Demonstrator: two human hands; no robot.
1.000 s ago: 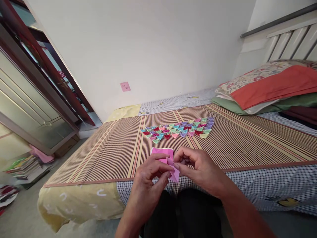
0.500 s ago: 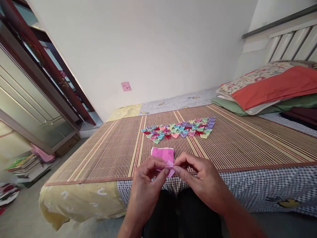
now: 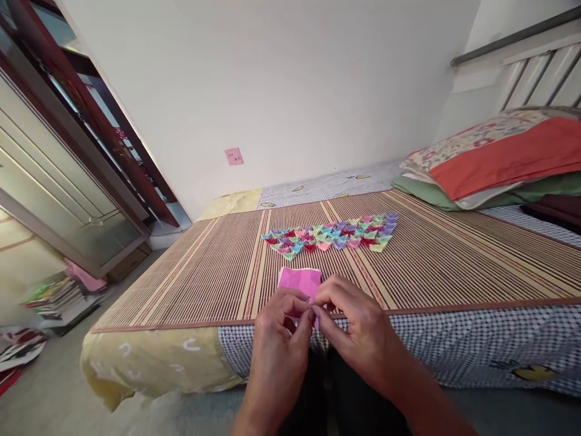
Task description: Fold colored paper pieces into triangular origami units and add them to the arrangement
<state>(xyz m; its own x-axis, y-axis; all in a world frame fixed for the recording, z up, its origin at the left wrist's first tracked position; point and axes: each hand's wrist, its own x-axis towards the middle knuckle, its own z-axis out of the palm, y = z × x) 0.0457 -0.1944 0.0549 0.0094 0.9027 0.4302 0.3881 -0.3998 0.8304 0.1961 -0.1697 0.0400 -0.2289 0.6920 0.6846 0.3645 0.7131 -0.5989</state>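
Between my two hands is a small piece of folded pink paper (image 3: 316,321), pinched at its middle and mostly covered by fingers. My left hand (image 3: 284,336) closes on its left side with thumb and forefinger. From the right, my right hand (image 3: 356,324) pinches it too, the fingertips of both hands nearly touching. Just beyond lies pink square paper (image 3: 299,280) on the striped mat (image 3: 204,272). Farther back, several small folded paper pieces (image 3: 331,235) in many colours stand in close rows.
The mat covers a bed with a checked and yellow sheet (image 3: 158,357). Pillows (image 3: 494,157) are stacked at the right. A white wall with a pink note (image 3: 234,156) rises behind. On the floor at left sits a pile of books (image 3: 54,297).
My fingertips have drawn closer together over the folded pink paper, hiding more of it. The view has shifted slightly.
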